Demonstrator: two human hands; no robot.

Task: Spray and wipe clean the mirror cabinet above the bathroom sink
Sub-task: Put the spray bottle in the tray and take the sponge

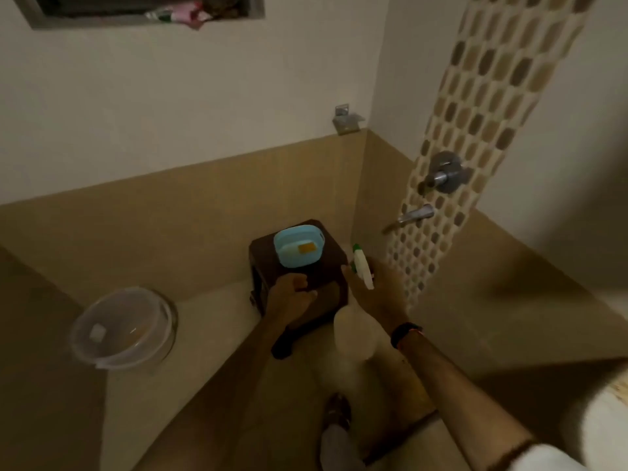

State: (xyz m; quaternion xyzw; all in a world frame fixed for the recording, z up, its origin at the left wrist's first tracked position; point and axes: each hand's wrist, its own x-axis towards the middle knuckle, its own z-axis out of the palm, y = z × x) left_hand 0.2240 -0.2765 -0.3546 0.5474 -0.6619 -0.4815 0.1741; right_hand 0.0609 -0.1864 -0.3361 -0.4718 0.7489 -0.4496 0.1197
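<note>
White spray bottle [353,329] is gripped at its neck by the right hand [375,290]; left hand [291,294] beside it is fisted, holding nothing visible (blue basket [299,246] just beyond).

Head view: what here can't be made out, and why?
- Mirror cabinet and sink: outside the head view.
- Spray bottle: blurred, no label readable; the right hand covers its neck.
- Left hand: curled, anything inside is hidden by the fingers.
- Blue tub on the stool: the yellow item inside is too small to identify.
- Wall niche: cut off by the top edge.
</note>
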